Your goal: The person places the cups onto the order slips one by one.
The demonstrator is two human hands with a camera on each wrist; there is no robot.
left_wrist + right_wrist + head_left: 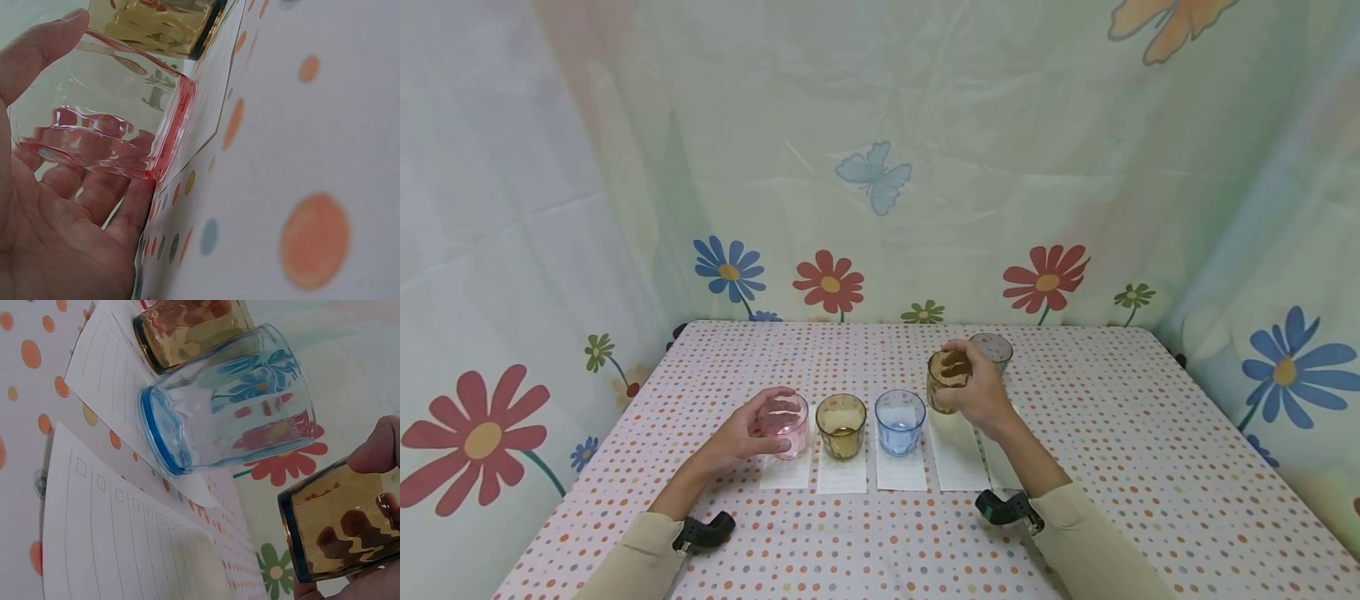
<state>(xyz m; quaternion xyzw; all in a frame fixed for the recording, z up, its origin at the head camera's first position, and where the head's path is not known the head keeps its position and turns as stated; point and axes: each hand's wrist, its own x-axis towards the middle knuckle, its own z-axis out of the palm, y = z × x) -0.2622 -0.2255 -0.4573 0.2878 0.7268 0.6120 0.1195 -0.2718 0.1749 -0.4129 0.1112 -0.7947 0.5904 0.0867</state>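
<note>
My left hand curls around a clear pink glass, thumb on the near side and fingers behind it. In the left wrist view the base of this pink glass meets a white paper slip. My right hand grips a brown-amber glass by its sides, over the far end of another slip. The right wrist view shows that amber glass held off the table, its dark base towards the slips. Between the hands stand an amber glass and a light blue glass.
A grey glass stands behind my right hand, partly hidden by it. Lined paper slips lie in a row under and before the glasses. The table has a dotted cloth, and a flowered curtain hangs behind its far edge.
</note>
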